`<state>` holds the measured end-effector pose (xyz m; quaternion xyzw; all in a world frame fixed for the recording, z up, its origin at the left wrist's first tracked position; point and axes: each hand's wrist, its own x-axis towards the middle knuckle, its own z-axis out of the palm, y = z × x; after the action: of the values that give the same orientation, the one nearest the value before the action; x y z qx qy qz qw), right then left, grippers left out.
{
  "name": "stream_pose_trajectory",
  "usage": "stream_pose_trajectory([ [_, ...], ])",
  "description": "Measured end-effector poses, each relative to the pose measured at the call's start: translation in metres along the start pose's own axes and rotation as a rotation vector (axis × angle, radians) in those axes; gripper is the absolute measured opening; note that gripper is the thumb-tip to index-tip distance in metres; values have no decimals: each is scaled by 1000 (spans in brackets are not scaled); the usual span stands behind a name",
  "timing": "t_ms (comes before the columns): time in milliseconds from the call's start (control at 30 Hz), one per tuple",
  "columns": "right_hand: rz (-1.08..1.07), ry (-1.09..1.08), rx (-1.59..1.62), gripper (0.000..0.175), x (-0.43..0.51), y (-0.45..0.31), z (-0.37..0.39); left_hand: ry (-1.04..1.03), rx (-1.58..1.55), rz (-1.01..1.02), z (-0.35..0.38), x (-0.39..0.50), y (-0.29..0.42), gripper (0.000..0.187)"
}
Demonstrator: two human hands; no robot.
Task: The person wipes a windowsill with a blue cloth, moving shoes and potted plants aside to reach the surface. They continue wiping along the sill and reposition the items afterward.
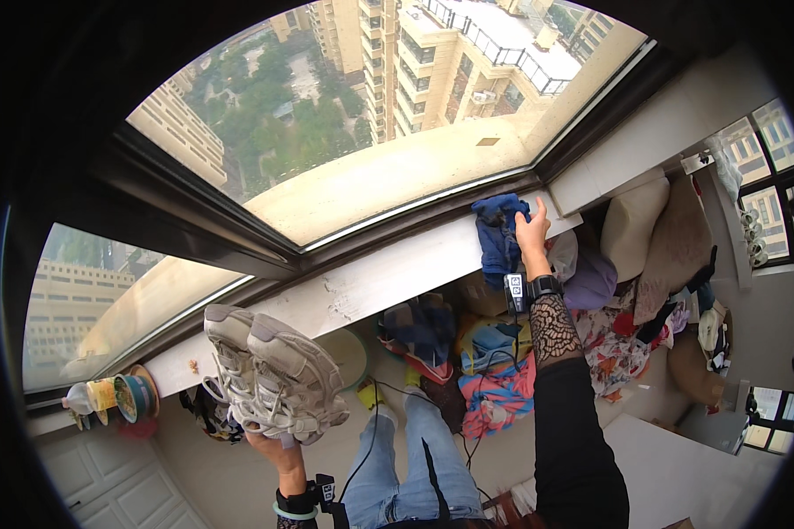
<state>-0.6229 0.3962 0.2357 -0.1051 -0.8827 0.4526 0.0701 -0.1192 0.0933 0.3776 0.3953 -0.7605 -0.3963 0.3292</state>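
Note:
A pair of white and grey lace-up sneakers rests on my left hand, which grips them from below, its fingers largely hidden by the shoes. They are held up just in front of the white windowsill. My right hand is at the sill's right part, against a crumpled dark blue cloth that hangs over the sill's edge. Its thumb and index finger are spread, while the other fingers lie at the cloth's edge; how firmly they hold it cannot be told. The bare sill has a cracked, peeling patch.
Left on the sill stand a plastic bottle and a round teal container. Below the sill lie piled clothes, a dark plaid cloth and a round pale green-rimmed object. Large cushions fill the right corner. Black cables cross my legs.

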Motion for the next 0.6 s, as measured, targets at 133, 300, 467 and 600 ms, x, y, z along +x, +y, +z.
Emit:
stream_pose_trajectory([
  [133,-388,-124,-251,60,-29,17,21,-31,78,41,16,-3,2,40],
  [300,-549,-211,-404,50,-110,-15,52,-93,-35,-27,22,-2,8,53],
  [467,-652,-333,-351,53,-241,-80,101,-111,-37,1,33,12,39,50],
  [600,-619,-429,-350,53,-284,-107,114,-160,-163,62,66,33,77,44],
])
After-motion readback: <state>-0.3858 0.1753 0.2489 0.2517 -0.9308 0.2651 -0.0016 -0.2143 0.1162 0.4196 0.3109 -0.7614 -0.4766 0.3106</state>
